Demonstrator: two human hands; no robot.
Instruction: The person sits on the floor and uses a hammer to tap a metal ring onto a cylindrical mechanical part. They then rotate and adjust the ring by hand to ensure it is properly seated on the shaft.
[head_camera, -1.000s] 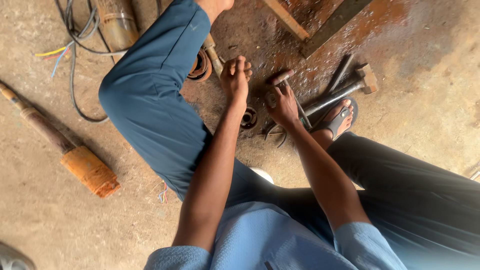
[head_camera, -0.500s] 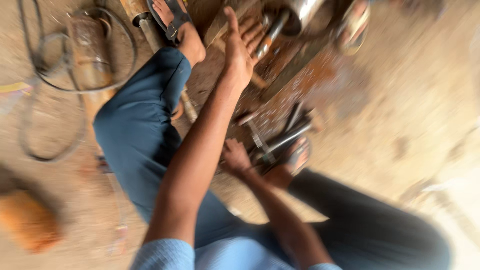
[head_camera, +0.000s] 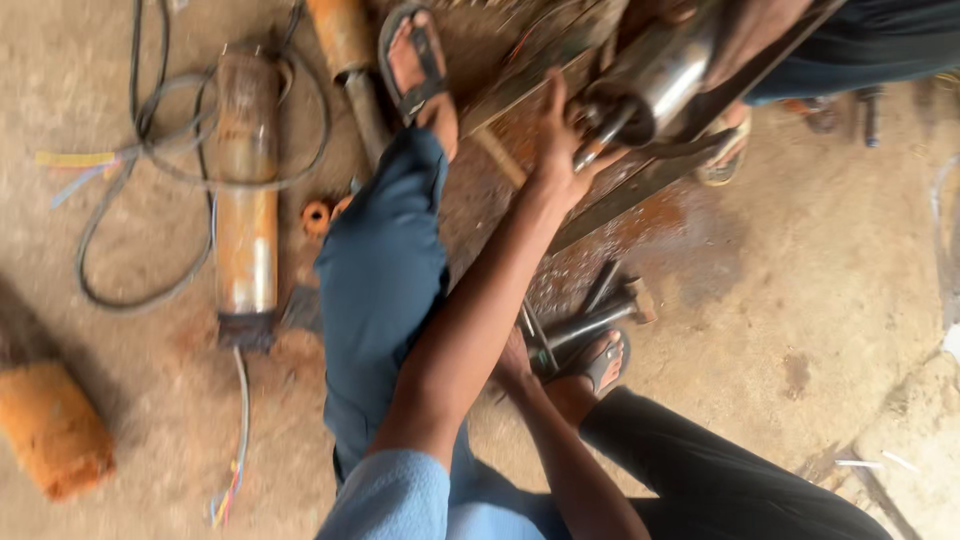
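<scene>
My left hand (head_camera: 555, 135) reaches far forward and grips the near end of a shiny steel cylinder (head_camera: 655, 75), which lies tilted on rusty metal bars (head_camera: 640, 185). My right hand (head_camera: 515, 362) stays low on the floor beside a hammer and metal rods (head_camera: 590, 322). My left forearm hides most of it, so its grip is unclear. My sandalled left foot (head_camera: 420, 65) and right foot (head_camera: 602, 362) frame the work spot.
A long rusty pump body (head_camera: 245, 200) lies at the left inside a loop of black cable (head_camera: 130, 270). A rusty orange cylinder (head_camera: 50, 425) sits at the lower left. Another person's sandalled foot (head_camera: 725, 150) and dark trouser leg (head_camera: 860, 45) are at the top right.
My left hand left the small parts on the floor, stretched forward and closed on the steel cylinder's end. The view swung up and left. My right hand stayed low by the tools.
</scene>
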